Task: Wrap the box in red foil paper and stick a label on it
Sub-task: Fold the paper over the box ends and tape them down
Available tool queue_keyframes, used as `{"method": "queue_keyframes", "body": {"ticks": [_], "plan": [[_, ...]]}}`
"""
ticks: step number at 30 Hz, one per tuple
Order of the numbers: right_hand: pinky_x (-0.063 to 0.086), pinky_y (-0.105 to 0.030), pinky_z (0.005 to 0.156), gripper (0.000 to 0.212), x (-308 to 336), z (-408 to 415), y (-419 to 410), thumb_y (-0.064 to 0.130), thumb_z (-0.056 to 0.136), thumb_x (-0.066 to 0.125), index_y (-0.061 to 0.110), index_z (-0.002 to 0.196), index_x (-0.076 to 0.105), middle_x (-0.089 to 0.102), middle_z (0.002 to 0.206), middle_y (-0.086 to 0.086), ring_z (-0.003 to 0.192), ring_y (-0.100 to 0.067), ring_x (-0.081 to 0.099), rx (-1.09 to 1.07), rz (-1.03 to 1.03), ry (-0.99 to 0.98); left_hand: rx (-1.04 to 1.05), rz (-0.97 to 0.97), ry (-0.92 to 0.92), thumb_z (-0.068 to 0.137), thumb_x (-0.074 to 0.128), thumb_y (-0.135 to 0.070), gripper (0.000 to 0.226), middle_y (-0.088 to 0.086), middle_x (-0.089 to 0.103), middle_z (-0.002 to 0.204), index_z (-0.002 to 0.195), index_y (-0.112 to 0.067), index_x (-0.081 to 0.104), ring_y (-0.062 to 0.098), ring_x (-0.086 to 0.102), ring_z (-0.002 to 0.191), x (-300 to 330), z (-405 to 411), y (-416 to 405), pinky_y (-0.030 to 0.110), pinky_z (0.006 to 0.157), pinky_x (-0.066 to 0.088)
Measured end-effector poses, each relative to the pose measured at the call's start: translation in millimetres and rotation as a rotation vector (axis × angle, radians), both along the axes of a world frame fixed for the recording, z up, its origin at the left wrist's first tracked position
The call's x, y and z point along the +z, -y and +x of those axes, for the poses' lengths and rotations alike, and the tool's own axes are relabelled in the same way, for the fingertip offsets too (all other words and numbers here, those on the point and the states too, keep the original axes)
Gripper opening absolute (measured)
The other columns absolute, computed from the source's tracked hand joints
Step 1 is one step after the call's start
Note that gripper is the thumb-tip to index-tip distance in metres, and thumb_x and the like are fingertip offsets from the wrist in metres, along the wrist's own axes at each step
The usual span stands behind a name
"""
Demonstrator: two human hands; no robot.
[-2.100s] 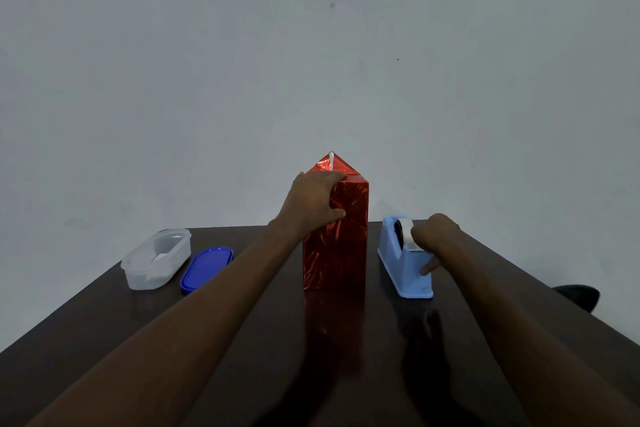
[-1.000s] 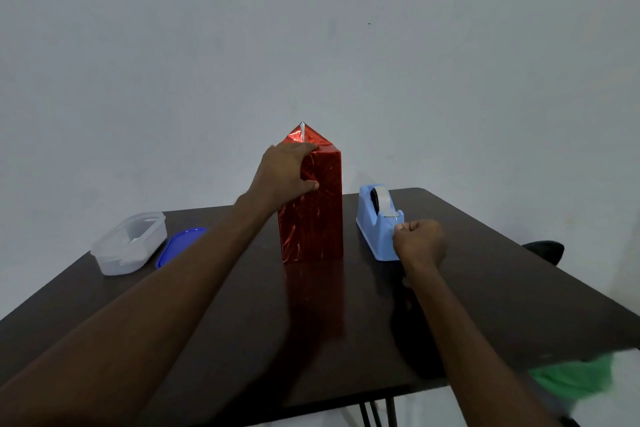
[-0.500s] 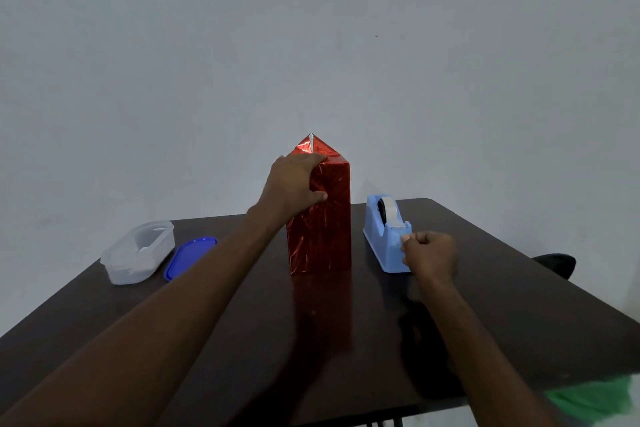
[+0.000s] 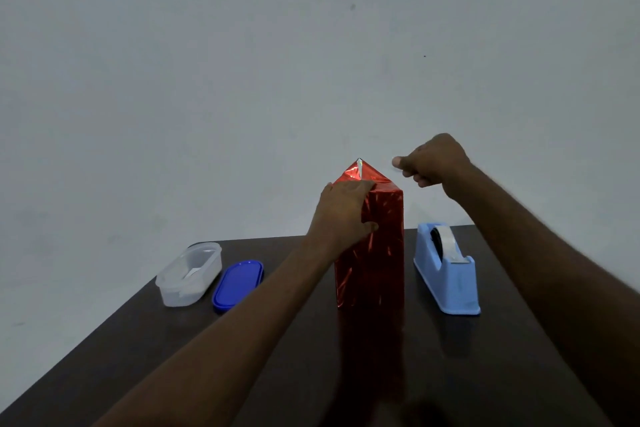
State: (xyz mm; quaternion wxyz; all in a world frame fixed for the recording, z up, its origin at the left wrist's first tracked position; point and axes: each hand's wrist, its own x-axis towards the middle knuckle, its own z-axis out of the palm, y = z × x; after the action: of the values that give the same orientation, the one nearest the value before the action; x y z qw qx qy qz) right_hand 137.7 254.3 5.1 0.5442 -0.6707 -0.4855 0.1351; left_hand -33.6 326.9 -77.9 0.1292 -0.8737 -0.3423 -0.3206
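A tall box wrapped in red foil point(image 4: 377, 253) stands upright at the middle of the dark table point(image 4: 304, 378). Its top foil flap point(image 4: 360, 170) sticks up in a pointed triangle. My left hand point(image 4: 341, 210) grips the box's upper left corner, fingers over the top edge and thumb on the front face. Level with that peak, just right of the flap, my right hand point(image 4: 433, 159) is raised with curled fingers. It pinches a small pale piece of tape point(image 4: 396, 161) at the thumb tip and is not touching the box.
A light blue tape dispenser point(image 4: 446, 274) with a roll in it stands right of the box. A clear plastic container point(image 4: 188, 274) and its blue lid point(image 4: 237, 281) lie at the table's far left. A plain grey wall is behind.
My right hand left the tape dispenser and rose to the box's top, carrying a piece of tape. My left hand stayed on the box's upper corner.
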Motion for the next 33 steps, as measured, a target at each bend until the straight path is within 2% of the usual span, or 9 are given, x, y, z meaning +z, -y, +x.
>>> {"method": "queue_keyframes", "body": {"ticks": [6, 15, 19, 21, 23, 25, 27, 29, 33], "plan": [[0.048, -0.031, 0.065, 0.021, 12.0, -8.4, -29.6, 0.015, 0.081, 0.079, 0.001, 0.073, 0.066, 0.067, 0.075, -0.013, 0.063, -0.019, 0.053, 0.019, -0.257, 0.176, 0.006, 0.017, 0.002, 0.076, 0.077, -0.043, 0.088, 0.006, 0.049, 0.147, 0.149, -0.019, 0.035, 0.025, 0.042, 0.136, 1.3, -0.3, 5.4, 0.048, 0.116, 0.027], [0.042, -0.026, 0.058, 0.022, 4.9, -22.8, -34.8, 0.010, 0.068, 0.071, 0.010, 0.053, 0.056, 0.057, 0.056, -0.005, 0.050, -0.020, 0.051, -0.078, -0.332, 0.399, 0.035, -0.037, -0.027, 0.076, 0.077, -0.043, 0.103, 0.007, 0.046, 0.148, 0.156, -0.016, 0.018, 0.027, 0.043, 0.134, 4.4, 1.1, 6.4, 0.044, 0.115, 0.029], [0.042, -0.030, 0.068, 0.029, 0.6, -23.1, -29.8, 0.028, 0.072, 0.076, 0.013, 0.070, 0.051, 0.058, 0.072, -0.001, 0.072, -0.021, 0.057, -0.173, -0.324, 0.558, 0.031, -0.022, -0.053, 0.073, 0.078, -0.043, 0.103, 0.005, 0.050, 0.145, 0.155, -0.017, 0.021, 0.025, 0.045, 0.133, 5.4, 0.3, 1.9, 0.044, 0.113, 0.032], [0.051, -0.033, 0.071, 0.031, -4.4, -13.8, -30.3, 0.032, 0.074, 0.077, 0.011, 0.071, 0.055, 0.062, 0.075, -0.005, 0.070, -0.023, 0.060, -0.132, -0.334, 0.439, 0.025, -0.014, -0.060, 0.073, 0.078, -0.042, 0.098, 0.006, 0.049, 0.146, 0.153, -0.018, 0.026, 0.025, 0.044, 0.134, 5.9, 0.2, 2.1, 0.046, 0.113, 0.031], [0.057, -0.036, 0.071, 0.028, -12.9, -5.8, -31.2, 0.026, 0.082, 0.075, 0.005, 0.077, 0.057, 0.064, 0.083, -0.014, 0.070, -0.026, 0.063, -0.004, -0.340, 0.138, 0.017, -0.004, -0.048, 0.073, 0.078, -0.041, 0.092, 0.005, 0.051, 0.145, 0.150, -0.020, 0.034, 0.025, 0.044, 0.134, 6.1, 0.4, 2.6, 0.047, 0.114, 0.030], [0.057, -0.036, 0.062, 0.018, -20.4, -7.6, -28.7, 0.015, 0.090, 0.068, 0.002, 0.082, 0.058, 0.061, 0.084, -0.017, 0.069, -0.027, 0.062, 0.093, -0.305, -0.111, 0.002, 0.002, -0.020, 0.071, 0.078, -0.040, 0.084, 0.003, 0.054, 0.142, 0.145, -0.022, 0.042, 0.024, 0.047, 0.132, 5.8, 0.4, 3.3, 0.048, 0.113, 0.031], [0.052, -0.032, 0.053, 0.011, -24.4, -12.4, -30.3, 0.010, 0.092, 0.061, 0.000, 0.089, 0.062, 0.060, 0.079, -0.014, 0.063, -0.024, 0.060, 0.108, -0.239, -0.162, -0.006, -0.001, -0.009, 0.070, 0.078, -0.039, 0.082, 0.002, 0.055, 0.141, 0.143, -0.023, 0.044, 0.023, 0.048, 0.131, 5.1, -0.6, 3.5, 0.048, 0.112, 0.032], [0.049, -0.029, 0.053, 0.015, -25.5, -17.1, -31.1, 0.016, 0.091, 0.061, 0.002, 0.099, 0.063, 0.061, 0.081, -0.011, 0.064, -0.023, 0.059, 0.133, -0.204, -0.163, -0.003, 0.000, -0.018, 0.070, 0.078, -0.039, 0.082, 0.002, 0.055, 0.141, 0.143, -0.022, 0.045, 0.022, 0.047, 0.131, 5.4, -1.2, 3.5, 0.047, 0.112, 0.031], [0.048, -0.031, 0.055, 0.013, -27.9, -18.7, -28.5, 0.014, 0.091, 0.064, 0.004, 0.085, 0.059, 0.061, 0.079, -0.012, 0.064, -0.023, 0.059, 0.141, -0.267, -0.172, 0.011, -0.006, -0.018, 0.072, 0.077, -0.039, 0.079, 0.001, 0.055, 0.140, 0.143, -0.023, 0.045, 0.022, 0.047, 0.131, 5.2, 0.3, 3.8, 0.047, 0.113, 0.030]]}}
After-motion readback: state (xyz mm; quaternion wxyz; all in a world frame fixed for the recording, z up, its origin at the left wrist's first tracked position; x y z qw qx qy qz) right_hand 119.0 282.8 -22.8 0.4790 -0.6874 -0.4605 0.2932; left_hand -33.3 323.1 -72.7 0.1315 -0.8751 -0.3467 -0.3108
